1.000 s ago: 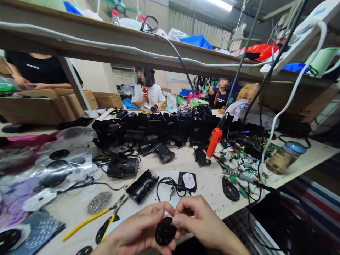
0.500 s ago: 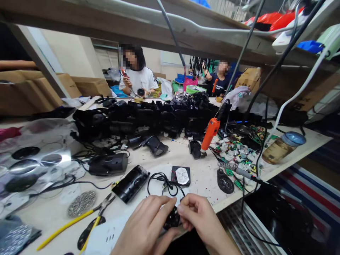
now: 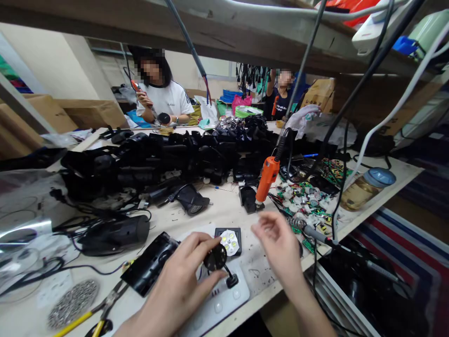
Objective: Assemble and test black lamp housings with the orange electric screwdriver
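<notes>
Pale workbench [image 3: 228,208] littered with black plastic and bright metal

At the near edge lies a smooth white power strip [image 3: 228,300], a black plug [image 3: 232,281] on it. Above it the left hand [image 3: 184,274] pinches a flat, round black disc [image 3: 215,257] between thumb and fingers. The right hand [image 3: 278,243] hangs half open nearby, its fingers loosely curved. To the left, yellow-handled pliers [image 3: 111,299] lie between a grainy, oval heap of silvery bits [image 3: 73,303] (small enough to run together as one texture) and a glossy, trough-shaped shell [image 3: 150,262]. Just beyond the disc, a white plate [image 3: 230,243] with yellow spots rests on a square black block [image 3: 218,231]. Further back, an orange driver [image 3: 267,181] slants down, and an amber jar [image 3: 368,189] with a blue lid stands to the right. Across the far bench spreads a jumbled, mostly matte-black heap [image 3: 196,157]; behind it is a person in a white shirt [image 3: 171,100].
</notes>
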A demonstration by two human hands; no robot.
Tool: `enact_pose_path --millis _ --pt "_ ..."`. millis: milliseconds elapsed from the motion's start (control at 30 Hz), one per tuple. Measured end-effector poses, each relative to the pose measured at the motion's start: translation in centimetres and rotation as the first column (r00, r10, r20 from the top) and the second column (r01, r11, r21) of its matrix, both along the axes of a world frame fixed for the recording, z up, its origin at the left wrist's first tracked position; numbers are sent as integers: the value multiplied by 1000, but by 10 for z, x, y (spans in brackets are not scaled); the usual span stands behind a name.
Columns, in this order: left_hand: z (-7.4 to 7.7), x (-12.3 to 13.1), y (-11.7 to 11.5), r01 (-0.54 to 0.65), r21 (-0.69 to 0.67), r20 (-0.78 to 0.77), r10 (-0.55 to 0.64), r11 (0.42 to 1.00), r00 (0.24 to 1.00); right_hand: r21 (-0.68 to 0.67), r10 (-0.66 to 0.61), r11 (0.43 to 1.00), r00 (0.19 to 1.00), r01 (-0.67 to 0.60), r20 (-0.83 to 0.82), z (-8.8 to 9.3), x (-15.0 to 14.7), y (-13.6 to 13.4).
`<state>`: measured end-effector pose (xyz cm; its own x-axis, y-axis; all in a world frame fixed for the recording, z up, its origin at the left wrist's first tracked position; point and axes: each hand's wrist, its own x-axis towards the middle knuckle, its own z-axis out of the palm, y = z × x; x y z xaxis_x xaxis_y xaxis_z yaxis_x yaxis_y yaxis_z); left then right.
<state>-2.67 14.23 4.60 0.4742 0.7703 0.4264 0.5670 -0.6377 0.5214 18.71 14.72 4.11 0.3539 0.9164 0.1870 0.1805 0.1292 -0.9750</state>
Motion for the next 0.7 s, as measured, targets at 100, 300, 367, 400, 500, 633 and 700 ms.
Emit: enact_pose_path --millis 100,300,367,400,500,633,700 --pt "5 1 19 -65 -156 61 76 986 995 225 -249 945 968 238 25 5 21 46" --pt "18 6 29 1 -717 370 379 697 848 159 -49 987 991 28 128 7 32 98" --pt "21 8 26 185 -828 488 518 529 703 179 -75 982 990 53 120 9 26 90" --pt "22 9 24 276 -843 523 581 461 624 182 -69 982 995 54 79 11 22 83" --pt "25 16 17 466 -823 544 685 324 485 215 29 977 993 -4 -112 18 10 57" --pt "26 27 7 527 -810 548 652 258 523 366 147 930 935 -19 -323 36 -5 24" --pt "27 33 2 517 -818 540 646 253 539 430 216 902 897 -33 -385 48 -10 9"
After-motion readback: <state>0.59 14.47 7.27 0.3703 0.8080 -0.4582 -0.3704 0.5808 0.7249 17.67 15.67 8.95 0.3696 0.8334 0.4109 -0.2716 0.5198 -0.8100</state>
